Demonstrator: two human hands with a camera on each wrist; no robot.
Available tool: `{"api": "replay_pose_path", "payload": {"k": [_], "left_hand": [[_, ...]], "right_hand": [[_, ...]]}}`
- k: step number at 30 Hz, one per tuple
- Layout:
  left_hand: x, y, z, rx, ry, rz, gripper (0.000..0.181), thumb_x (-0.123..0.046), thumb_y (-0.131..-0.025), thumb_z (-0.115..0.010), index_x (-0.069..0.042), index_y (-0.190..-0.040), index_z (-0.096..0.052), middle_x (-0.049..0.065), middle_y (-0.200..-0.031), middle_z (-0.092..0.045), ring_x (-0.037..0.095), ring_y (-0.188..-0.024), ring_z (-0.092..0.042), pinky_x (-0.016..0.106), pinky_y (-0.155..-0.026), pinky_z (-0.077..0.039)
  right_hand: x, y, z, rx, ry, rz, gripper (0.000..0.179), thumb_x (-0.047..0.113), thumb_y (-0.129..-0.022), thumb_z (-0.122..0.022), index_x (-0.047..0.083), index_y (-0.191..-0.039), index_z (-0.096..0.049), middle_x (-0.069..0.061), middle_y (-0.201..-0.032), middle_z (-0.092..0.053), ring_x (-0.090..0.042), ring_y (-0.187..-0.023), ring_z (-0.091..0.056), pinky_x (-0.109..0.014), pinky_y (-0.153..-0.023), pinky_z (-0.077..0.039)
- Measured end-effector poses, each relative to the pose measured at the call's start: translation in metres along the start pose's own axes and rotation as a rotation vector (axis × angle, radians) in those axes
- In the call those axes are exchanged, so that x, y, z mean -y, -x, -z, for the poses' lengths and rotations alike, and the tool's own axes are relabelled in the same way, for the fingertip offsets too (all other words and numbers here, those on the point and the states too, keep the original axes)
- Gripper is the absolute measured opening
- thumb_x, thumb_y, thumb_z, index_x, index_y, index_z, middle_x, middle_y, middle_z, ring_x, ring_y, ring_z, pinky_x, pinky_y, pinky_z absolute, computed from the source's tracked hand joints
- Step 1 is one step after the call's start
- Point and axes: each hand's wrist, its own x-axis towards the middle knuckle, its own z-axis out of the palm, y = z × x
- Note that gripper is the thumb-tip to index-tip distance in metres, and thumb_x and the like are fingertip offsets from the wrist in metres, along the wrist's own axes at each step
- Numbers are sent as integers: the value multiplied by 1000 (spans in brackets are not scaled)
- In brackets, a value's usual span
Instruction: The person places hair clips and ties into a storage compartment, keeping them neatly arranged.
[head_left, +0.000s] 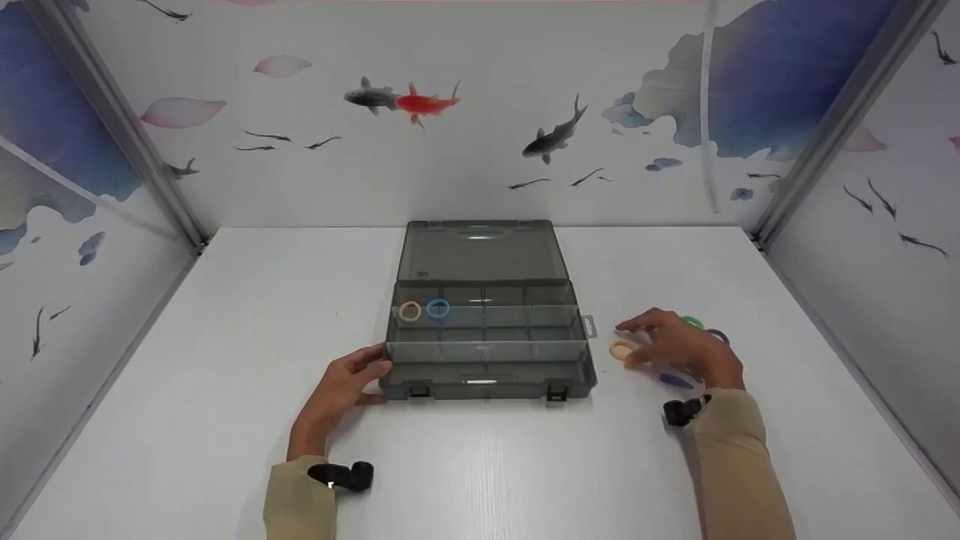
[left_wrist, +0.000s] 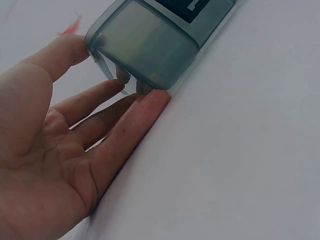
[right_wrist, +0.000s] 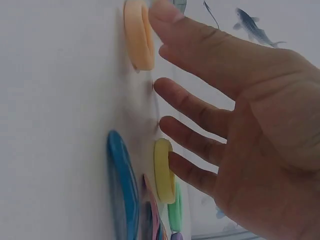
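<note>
A grey translucent compartment box (head_left: 487,388) stands on the table with its lid (head_left: 480,259) folded back. My left hand (head_left: 345,382) touches the box's front left corner, its fingers nearly straight and the thumb against the edge. Inside the back left part are a tan ring-shaped band (head_left: 403,314) and a light blue one (head_left: 430,309). Right of the box, my right hand (head_left: 675,346) hovers with spread fingers and holds nothing. Its thumb tip overlaps an orange band (right_wrist: 134,37) in the right wrist view. A yellow band (right_wrist: 162,172) is by its little finger.
More bands lie around the right hand: a dark blue one (head_left: 676,381), a green one (head_left: 691,322), a purple one (head_left: 720,337) and a pink one (right_wrist: 152,207). A hanging tab (head_left: 590,327) juts from the box's right side. Printed walls (head_left: 480,180) enclose the white table (head_left: 480,472).
</note>
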Motion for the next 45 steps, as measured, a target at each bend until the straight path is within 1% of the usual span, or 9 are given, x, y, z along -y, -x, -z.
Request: {"api": "replay_pose_path", "payload": {"k": [3,5,11,20,23,27,31,38,45], "left_hand": [[0,0,1,4,7,-4,59,-29,-98,-65,-8,-150,-45,14,-158,-42,33,-144,-43,38,-90,-61],[-1,1,1,7,7,-5,60,-29,-99,-64,-7,-151,-44,16,-158,-41,34,-144,-42,38,-90,-61],[-2,2,2,12,11,-3,59,-27,-99,-64,-7,-151,-44,16,-159,-40,34,-144,-41,38,-90,-61],[-4,2,1,9,-8,-4,61,-31,-98,-65,-8,-151,-44,16,-158,-41,34,-142,-45,39,-92,-60],[-3,2,1,2,-13,1,61,-31,-98,-64,-8,-151,-44,15,-158,-42,34,-141,-45,39,-92,-60],[-2,1,0,-3,-8,-1,60,-30,-98,-65,-8,-150,-46,15,-157,-43,34,-141,-46,39,-91,-61],[-1,0,-1,7,1,0,60,-31,-97,-66,-9,-150,-46,14,-157,-44,33,-141,-46,38,-90,-61],[-1,-1,2,9,28,0,60,-27,-98,-65,-8,-151,-44,16,-158,-42,33,-144,-42,38,-90,-61],[1,-1,2,5,23,6,59,-27,-97,-66,-9,-150,-46,15,-155,-45,33,-142,-45,38,-89,-61]], "right_hand": [[1,-1,-2,18,12,53,44,15,-85,-79,16,-128,-69,-21,-142,-51,-47,-136,-42,-61,-110,-42],[2,-2,-4,18,14,40,37,12,-86,-77,18,-123,-72,-17,-138,-55,-42,-131,-47,-58,-108,-44],[3,-4,-8,-13,31,-28,27,22,-88,-77,19,-115,-72,-10,-121,-63,-27,-108,-57,-43,-92,-51],[6,-9,-10,-67,-23,-71,23,29,-91,-73,18,-111,-71,-9,-114,-62,-25,-100,-54,-32,-81,-48],[8,-9,-6,-102,-63,-29,27,32,-92,-72,15,-112,-71,-11,-115,-61,-27,-103,-52,-32,-80,-46],[14,-6,2,-166,-45,74,31,31,-91,-74,11,-114,-72,-13,-115,-64,-30,-105,-53,-32,-79,-44],[23,-4,10,-209,-20,149,29,29,-90,-75,11,-114,-73,-13,-115,-67,-33,-108,-56,-37,-86,-46],[55,-12,22,-243,-38,249,24,22,-89,-76,10,-111,-73,-13,-117,-65,-31,-114,-54,-55,-102,-43],[92,-30,28,-272,0,330,22,19,-90,-75,8,-109,-74,-12,-119,-64,-32,-118,-55,-61,-103,-44]]}}
